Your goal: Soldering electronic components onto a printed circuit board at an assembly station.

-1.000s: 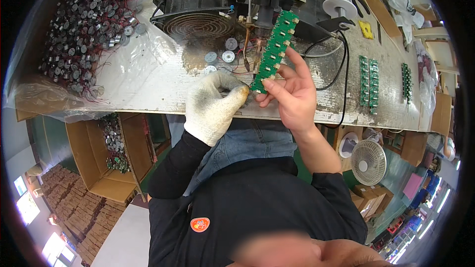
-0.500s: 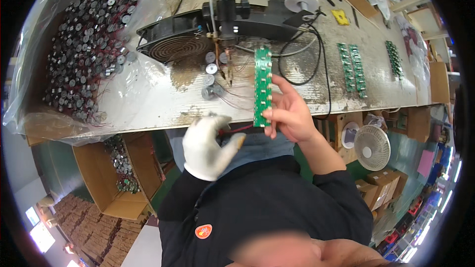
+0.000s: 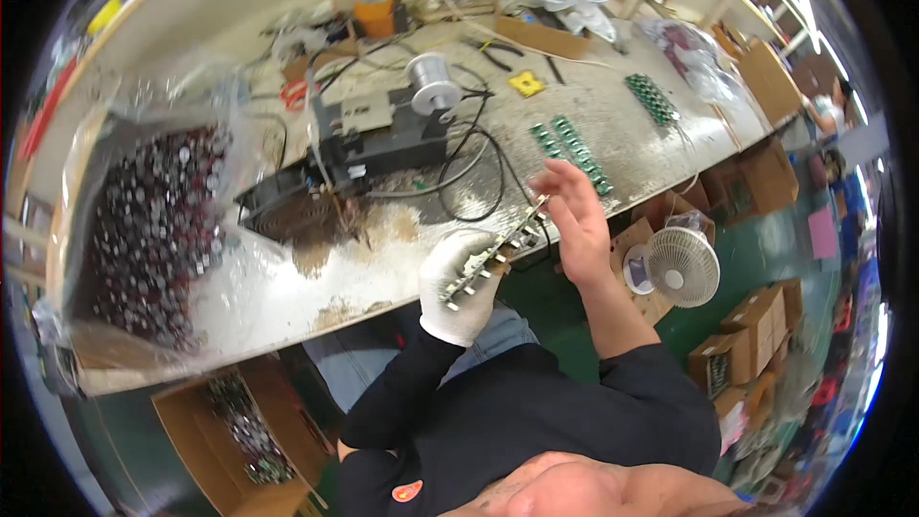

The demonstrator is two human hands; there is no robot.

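Observation:
My left hand (image 3: 443, 292), in a white glove, is closed around the lower end of a narrow circuit board (image 3: 491, 256). The board is tilted nearly edge-on, with small pale parts along it. At its upper end is my bare right hand (image 3: 577, 220), fingers apart and lifted. Whether a fingertip still touches the board I cannot tell. Beyond my hands, two green circuit boards (image 3: 581, 155) lie side by side on the worn white table (image 3: 383, 273). A further group of green boards (image 3: 652, 100) sits farther right.
A bagged box of small motors (image 3: 158, 225) fills the table's left. At the middle are a black soldering stand (image 3: 383, 139), solder spool (image 3: 433, 83) and looping black cable (image 3: 500, 158). Pliers (image 3: 493, 55) lie behind a yellow piece (image 3: 525, 83). A white fan (image 3: 682, 266) stands right; an open carton (image 3: 215, 436) sits below left.
The circuit board has passed from my right hand into my gloved left hand and tipped edge-on. My right fingers have spread. The view has swung toward the table's right side.

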